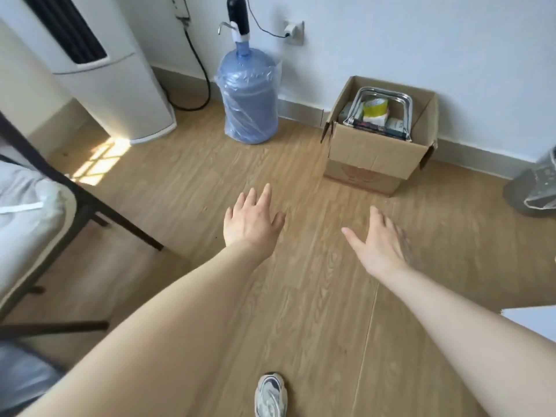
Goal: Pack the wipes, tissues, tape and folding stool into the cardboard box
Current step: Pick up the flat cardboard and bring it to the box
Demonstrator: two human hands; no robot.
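Observation:
An open cardboard box (373, 155) stands on the wooden floor against the far wall. Inside it the folding stool (379, 130) lies with its chrome legs up. A yellow roll of tape (375, 107) and pale packets, likely wipes or tissues (394, 124), show between the legs. My left hand (251, 221) hovers palm-down over the floor, well short of the box, fingers spread and empty. My right hand (380, 243) is stretched out beside it, also empty with fingers apart, below and in front of the box.
A blue water jug with a pump (248, 97) stands left of the box. A white floor air conditioner (114, 76) is at the far left. A dark bed frame with bedding (36, 206) lines the left side. A grey bin with a plastic liner (535, 188) sits at the right edge. My shoe (270, 394) is below.

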